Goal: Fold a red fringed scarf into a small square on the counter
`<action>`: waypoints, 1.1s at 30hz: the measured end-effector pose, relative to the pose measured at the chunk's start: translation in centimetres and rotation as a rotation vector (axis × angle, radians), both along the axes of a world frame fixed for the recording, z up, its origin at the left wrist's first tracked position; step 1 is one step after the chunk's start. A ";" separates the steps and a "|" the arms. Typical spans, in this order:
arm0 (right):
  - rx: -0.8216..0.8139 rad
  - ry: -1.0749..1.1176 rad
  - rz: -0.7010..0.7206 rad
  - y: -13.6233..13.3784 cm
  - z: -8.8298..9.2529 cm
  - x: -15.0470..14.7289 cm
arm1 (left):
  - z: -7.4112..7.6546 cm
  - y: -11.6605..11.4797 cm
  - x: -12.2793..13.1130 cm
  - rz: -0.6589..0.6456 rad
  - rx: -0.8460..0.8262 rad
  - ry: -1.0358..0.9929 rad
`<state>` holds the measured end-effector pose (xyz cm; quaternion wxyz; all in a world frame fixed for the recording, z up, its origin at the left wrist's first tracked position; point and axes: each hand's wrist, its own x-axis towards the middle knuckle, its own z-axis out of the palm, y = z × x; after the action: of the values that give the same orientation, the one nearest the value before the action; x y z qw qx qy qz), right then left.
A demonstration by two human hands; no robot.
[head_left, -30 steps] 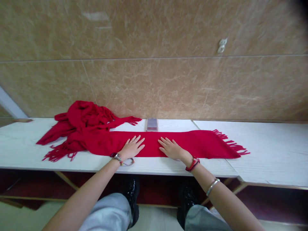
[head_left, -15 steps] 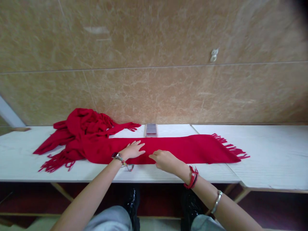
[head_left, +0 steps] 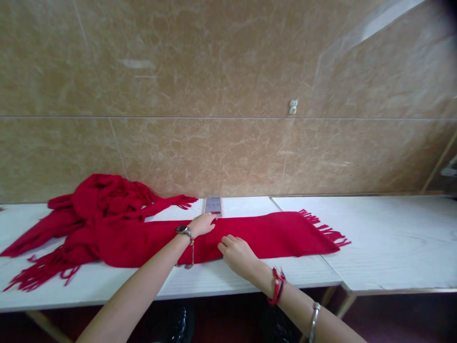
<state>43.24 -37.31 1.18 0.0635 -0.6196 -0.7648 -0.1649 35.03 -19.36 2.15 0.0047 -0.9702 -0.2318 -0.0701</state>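
A red scarf (head_left: pixel 271 234) lies lengthwise on the white table, flattened into a band whose fringed end points right. My left hand (head_left: pixel 203 224) is at the band's far edge, fingers curled down and closed on the cloth just below the phone. Opposite it, my right hand (head_left: pixel 237 252) has its fingers bent and pinched together on the near edge of the scarf. To the left the red cloth turns into a crumpled heap (head_left: pixel 107 205) with loose fringes; whether it is all one piece I cannot tell.
A phone (head_left: pixel 213 206) with its screen lit lies at the back of the table against the tiled wall (head_left: pixel 200 157). A small white cat-shaped piece (head_left: pixel 293 106) is on the wall. The white table (head_left: pixel 392 238) has a seam right of the middle and a front edge near me.
My left hand has gone from lying spread on the scarf to curled fingers at its far edge. My right hand stays by the near edge. The view has tilted up and shifted right.
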 end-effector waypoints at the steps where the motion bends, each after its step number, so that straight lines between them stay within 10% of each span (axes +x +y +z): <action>1: 0.020 -0.015 -0.010 -0.1 -0.1 0.0 | -0.1 0.0 0.3 -0.004 0.003 0.007; 17: -0.033 -0.052 -0.077 -2.0 0.1 -0.2 | 0.4 -0.2 6.5 -0.012 -0.066 0.036; 33: 0.060 -0.021 -0.179 -2.9 1.8 1.5 | 3.4 3.1 5.1 -0.054 -0.515 -0.187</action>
<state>44.69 -40.17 2.99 0.0588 -0.6816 -0.7016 -0.1992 40.10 -16.27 5.57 -0.2652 -0.9347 -0.2155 -0.0981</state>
